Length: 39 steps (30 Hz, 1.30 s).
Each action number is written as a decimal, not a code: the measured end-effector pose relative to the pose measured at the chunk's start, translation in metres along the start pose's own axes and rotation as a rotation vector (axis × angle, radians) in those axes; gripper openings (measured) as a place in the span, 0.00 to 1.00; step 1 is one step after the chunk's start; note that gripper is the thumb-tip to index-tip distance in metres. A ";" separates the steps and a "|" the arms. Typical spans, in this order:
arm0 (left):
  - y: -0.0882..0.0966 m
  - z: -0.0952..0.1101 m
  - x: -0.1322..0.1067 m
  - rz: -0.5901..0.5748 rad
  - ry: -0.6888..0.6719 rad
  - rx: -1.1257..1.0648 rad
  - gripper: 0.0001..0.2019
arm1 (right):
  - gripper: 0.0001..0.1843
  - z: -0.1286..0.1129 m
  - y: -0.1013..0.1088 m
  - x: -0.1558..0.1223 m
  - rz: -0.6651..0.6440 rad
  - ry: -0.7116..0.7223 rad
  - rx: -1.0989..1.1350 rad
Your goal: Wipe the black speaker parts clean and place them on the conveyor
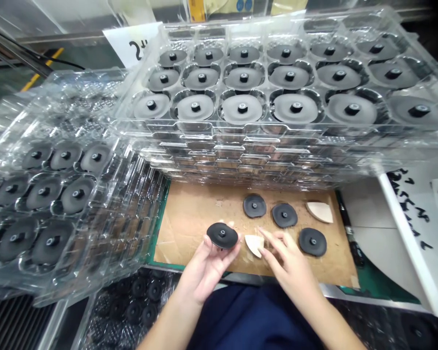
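My left hand [207, 272] holds a round black part [219, 238] by its edge, fingers underneath, with the small central stub facing up. In my right hand [288, 257], thumb and fingers pinch a pale, wedge-shaped piece [253, 244] just to the right of that part, and a small gap separates the two. Similar black parts lie on the cardboard [190, 204] beyond my hands: one at the back [254, 206], one right of it [284, 215], and one near my right wrist [313, 242]. Another pale wedge piece [319, 212] rests at the cardboard's right side.
A tall stack of clear plastic trays [241, 127] filled with black parts stands behind the cardboard. More loaded trays [58, 214] are at the left. A black marker pen [346, 223] lies along the right edge, near a white panel [410, 243]. A paper sign [129, 43] leans behind.
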<state>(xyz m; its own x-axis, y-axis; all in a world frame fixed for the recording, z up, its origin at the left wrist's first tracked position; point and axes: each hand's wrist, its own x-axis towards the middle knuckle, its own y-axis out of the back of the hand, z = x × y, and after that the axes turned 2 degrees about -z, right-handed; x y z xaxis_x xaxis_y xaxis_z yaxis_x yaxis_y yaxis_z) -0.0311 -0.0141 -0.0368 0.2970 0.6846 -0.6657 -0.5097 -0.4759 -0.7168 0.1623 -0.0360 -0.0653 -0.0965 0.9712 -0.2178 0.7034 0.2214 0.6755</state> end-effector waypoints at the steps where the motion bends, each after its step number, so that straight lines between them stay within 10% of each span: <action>1: 0.000 0.001 0.000 0.022 -0.025 -0.019 0.25 | 0.23 0.006 -0.008 -0.002 0.018 -0.019 -0.020; 10: -0.008 -0.001 -0.007 0.057 -0.187 0.044 0.37 | 0.19 0.017 -0.037 -0.008 0.040 -0.017 0.122; 20: -0.014 -0.006 -0.011 0.012 -0.308 0.155 0.33 | 0.23 -0.009 -0.018 -0.009 -0.190 -0.105 0.626; 26: -0.016 -0.011 -0.011 -0.001 -0.322 0.221 0.29 | 0.17 -0.034 0.012 0.005 -0.058 -0.150 0.736; 33: -0.031 -0.031 -0.012 -0.100 -0.225 0.255 0.24 | 0.14 -0.096 0.043 0.019 0.066 0.415 0.273; 36: -0.037 -0.030 -0.016 -0.085 -0.204 0.251 0.23 | 0.12 -0.105 0.050 0.021 -0.073 0.524 0.129; 39: -0.041 -0.028 -0.019 -0.072 -0.175 0.271 0.16 | 0.12 -0.105 0.051 0.021 0.102 0.555 0.094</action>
<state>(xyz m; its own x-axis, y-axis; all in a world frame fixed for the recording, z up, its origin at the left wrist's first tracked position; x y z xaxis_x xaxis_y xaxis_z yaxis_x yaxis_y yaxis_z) 0.0071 -0.0226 -0.0007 0.2091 0.8070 -0.5523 -0.6956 -0.2742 -0.6640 0.1226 0.0046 0.0389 -0.3626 0.8936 0.2646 0.7856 0.1404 0.6026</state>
